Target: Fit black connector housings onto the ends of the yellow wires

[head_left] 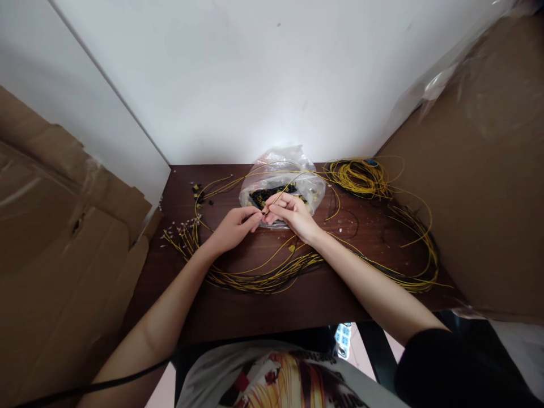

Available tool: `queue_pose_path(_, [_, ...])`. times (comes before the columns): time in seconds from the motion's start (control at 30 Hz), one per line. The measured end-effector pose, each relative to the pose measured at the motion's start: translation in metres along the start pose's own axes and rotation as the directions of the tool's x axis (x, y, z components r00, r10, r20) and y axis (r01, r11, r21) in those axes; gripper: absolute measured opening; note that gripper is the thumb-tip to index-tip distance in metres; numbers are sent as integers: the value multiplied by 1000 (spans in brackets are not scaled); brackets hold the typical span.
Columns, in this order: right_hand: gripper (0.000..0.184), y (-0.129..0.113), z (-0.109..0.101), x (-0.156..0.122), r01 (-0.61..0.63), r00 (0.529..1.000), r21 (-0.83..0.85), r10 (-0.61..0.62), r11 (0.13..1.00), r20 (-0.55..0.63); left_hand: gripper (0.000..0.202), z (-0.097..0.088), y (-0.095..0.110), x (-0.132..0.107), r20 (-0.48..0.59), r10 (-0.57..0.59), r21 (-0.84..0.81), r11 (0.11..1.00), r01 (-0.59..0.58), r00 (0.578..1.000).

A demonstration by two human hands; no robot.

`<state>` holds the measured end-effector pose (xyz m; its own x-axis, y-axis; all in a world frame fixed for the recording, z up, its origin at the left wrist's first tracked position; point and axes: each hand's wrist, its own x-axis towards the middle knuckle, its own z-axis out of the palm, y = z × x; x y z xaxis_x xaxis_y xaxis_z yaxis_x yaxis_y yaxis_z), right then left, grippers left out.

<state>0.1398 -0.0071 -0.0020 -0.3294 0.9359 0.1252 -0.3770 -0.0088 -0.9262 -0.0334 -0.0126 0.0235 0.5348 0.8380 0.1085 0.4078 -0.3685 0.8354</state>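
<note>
My left hand and my right hand meet above the middle of a dark wooden table. My right hand pinches a thin yellow wire that runs up and away from its fingertips. The fingers of my left hand are pinched together against the same spot, on a small dark piece too small to name. Just behind the hands lies a clear plastic bag with small black parts inside. A long bundle of yellow wires curves under my forearms.
A coil of yellow wires lies at the back right, and more wires loop along the right side. Small black and yellow pieces lie at the back left. Cardboard sheets stand on the left and right. A white wall is behind.
</note>
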Motion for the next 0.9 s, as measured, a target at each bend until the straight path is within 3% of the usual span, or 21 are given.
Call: queue_pose_path(0.9, [28, 0, 2, 3, -24, 998, 43, 26, 999, -54, 33, 1, -1, 0, -12, 2, 5, 1000, -2, 1000])
